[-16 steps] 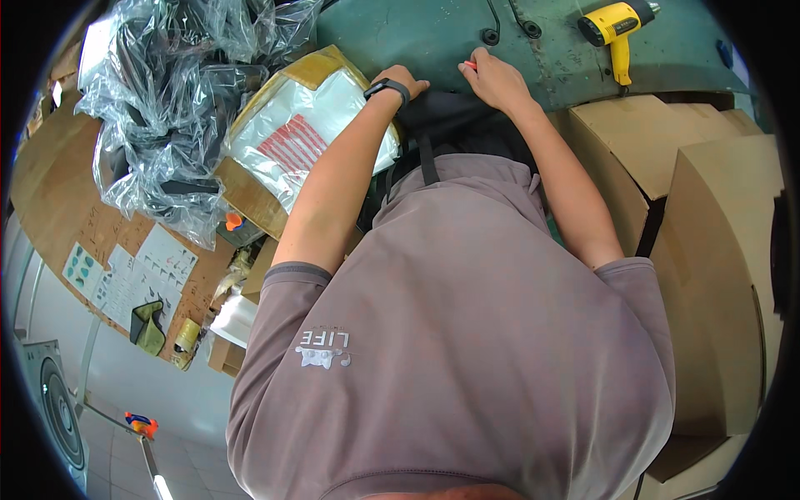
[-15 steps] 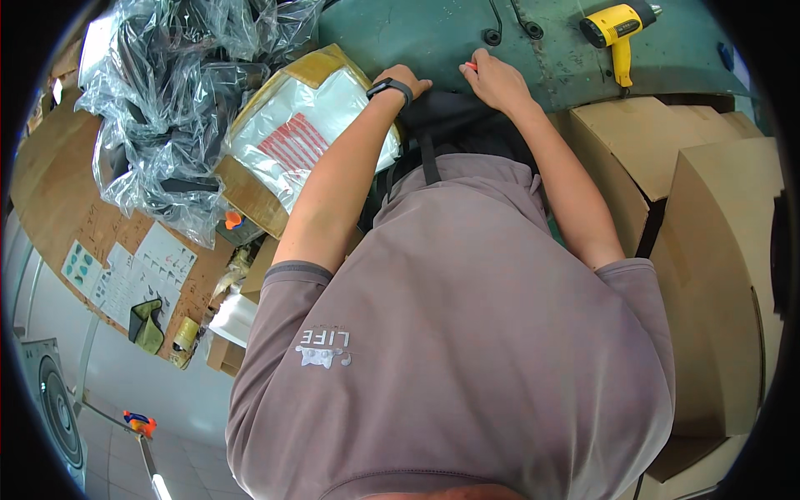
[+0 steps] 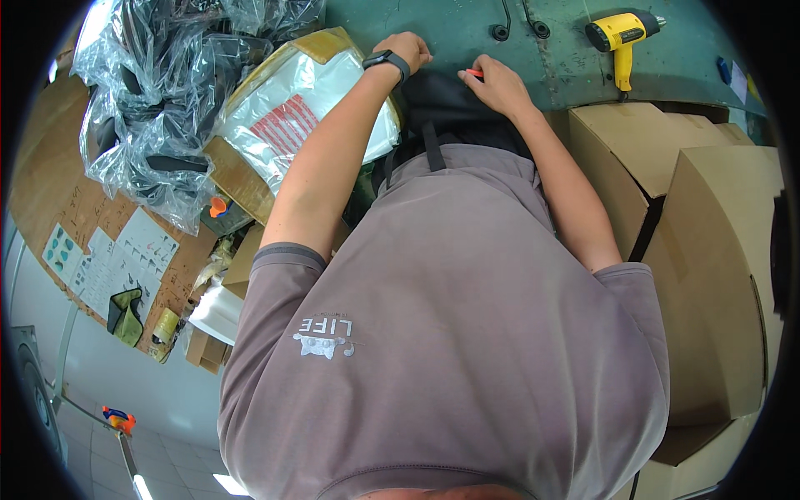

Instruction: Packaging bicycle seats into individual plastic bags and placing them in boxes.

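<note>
My right hand (image 3: 500,86) is closed around a small red object (image 3: 475,73), of which only a short end shows between thumb and fingers. Across from it, my left hand (image 3: 403,52), with a dark watch (image 3: 386,59) at the wrist, has its fingers curled. Whatever the left fingers hold, if anything, is hidden. Both hands are at the near edge of the green work surface (image 3: 433,29), a small gap between them. Black cloth (image 3: 442,93) lies below the hands, against my body. Beyond the right hand are two thin black rods (image 3: 540,30) with rounded ends.
A yellow heat gun (image 3: 622,35) lies at the far right. Open cardboard boxes (image 3: 708,275) crowd my right side. To the left are a taped carton with white plastic wrapping (image 3: 337,100) and clear bags of black parts (image 3: 158,92). Paper sheets (image 3: 125,258) lie on a wooden board.
My left hand has shifted slightly up and stays curled. The right hand has lowered a little, keeping the red object. The whole view has shifted slightly.
</note>
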A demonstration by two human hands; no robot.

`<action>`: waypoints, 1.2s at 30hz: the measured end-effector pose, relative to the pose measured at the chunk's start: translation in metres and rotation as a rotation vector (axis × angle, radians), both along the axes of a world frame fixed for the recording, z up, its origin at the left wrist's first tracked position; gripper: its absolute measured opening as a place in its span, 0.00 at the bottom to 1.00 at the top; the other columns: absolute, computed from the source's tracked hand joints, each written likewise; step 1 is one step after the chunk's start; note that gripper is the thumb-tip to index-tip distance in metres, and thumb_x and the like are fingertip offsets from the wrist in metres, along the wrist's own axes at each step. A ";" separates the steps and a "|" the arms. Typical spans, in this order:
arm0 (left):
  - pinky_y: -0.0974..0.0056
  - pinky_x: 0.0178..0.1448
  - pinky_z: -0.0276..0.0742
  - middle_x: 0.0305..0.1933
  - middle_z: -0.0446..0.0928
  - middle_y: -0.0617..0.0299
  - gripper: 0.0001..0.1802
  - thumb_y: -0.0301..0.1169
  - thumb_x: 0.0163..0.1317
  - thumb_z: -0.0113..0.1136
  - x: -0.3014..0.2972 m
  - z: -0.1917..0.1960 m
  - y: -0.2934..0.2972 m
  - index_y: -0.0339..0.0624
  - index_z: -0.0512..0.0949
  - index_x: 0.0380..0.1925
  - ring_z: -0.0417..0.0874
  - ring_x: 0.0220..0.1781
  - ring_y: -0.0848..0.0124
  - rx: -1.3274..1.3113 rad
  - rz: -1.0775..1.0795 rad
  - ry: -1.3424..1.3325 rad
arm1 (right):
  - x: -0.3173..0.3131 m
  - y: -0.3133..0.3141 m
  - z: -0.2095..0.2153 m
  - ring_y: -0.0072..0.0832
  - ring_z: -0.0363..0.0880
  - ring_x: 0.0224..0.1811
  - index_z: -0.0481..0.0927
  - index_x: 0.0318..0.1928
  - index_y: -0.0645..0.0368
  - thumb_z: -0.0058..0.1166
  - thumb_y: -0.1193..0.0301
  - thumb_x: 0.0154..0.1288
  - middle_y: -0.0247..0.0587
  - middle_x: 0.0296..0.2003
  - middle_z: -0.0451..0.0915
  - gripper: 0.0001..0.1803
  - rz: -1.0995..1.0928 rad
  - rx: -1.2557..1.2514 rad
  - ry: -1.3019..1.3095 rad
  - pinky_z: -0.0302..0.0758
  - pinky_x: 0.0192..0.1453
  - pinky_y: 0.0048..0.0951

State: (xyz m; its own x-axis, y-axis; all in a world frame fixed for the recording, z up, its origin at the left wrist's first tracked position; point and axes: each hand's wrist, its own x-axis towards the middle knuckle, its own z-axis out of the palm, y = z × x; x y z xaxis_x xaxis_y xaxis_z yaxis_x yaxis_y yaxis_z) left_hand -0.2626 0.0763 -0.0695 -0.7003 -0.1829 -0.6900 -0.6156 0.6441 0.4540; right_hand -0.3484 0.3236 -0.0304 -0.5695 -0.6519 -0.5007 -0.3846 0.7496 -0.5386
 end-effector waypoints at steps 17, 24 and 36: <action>0.48 0.60 0.86 0.49 0.93 0.51 0.11 0.41 0.76 0.69 -0.007 0.008 0.006 0.51 0.94 0.47 0.91 0.53 0.47 -0.147 -0.198 0.178 | 0.021 -0.035 -0.039 0.62 0.87 0.51 0.81 0.47 0.67 0.66 0.58 0.69 0.66 0.45 0.88 0.22 0.013 -0.142 -0.165 0.83 0.58 0.54; 0.46 0.60 0.86 0.49 0.92 0.51 0.13 0.44 0.78 0.66 -0.016 0.010 0.006 0.51 0.94 0.46 0.90 0.54 0.45 -0.118 -0.127 0.215 | 0.020 -0.032 -0.039 0.64 0.87 0.50 0.82 0.46 0.69 0.67 0.58 0.70 0.67 0.44 0.88 0.22 -0.009 -0.147 -0.178 0.83 0.57 0.54; 0.46 0.75 0.77 0.63 0.79 0.32 0.37 0.42 0.62 0.77 0.106 0.030 0.083 0.26 0.79 0.64 0.80 0.67 0.39 0.026 0.486 0.245 | -0.023 0.024 -0.014 0.53 0.89 0.58 0.85 0.57 0.65 0.81 0.37 0.51 0.62 0.53 0.90 0.47 0.128 0.142 -0.385 0.84 0.64 0.47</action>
